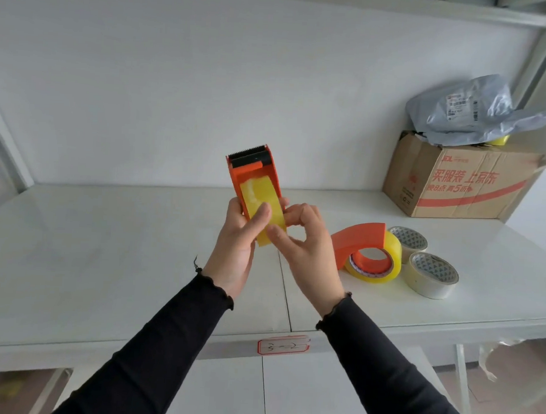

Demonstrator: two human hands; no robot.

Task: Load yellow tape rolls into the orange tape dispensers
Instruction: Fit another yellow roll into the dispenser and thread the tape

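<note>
I hold an orange tape dispenser (251, 171) upright above the white shelf, its black toothed blade on top. A yellow tape roll (256, 195) sits inside it. My left hand (236, 252) grips the dispenser from below, thumb pressed on the yellow tape. My right hand (304, 249) pinches the loose yellow tape end (265, 239) at the roll's lower edge. To the right, a second orange dispenser (357, 239) lies on the shelf with a yellow roll (389, 257) fitted in it.
Two pale tape rolls (432, 275) lie right of the second dispenser. A cardboard box (456, 181) with a grey plastic bag (469, 112) on top stands at the back right. A red-bordered label (283, 345) is stuck on the white shelf (104, 261) front edge.
</note>
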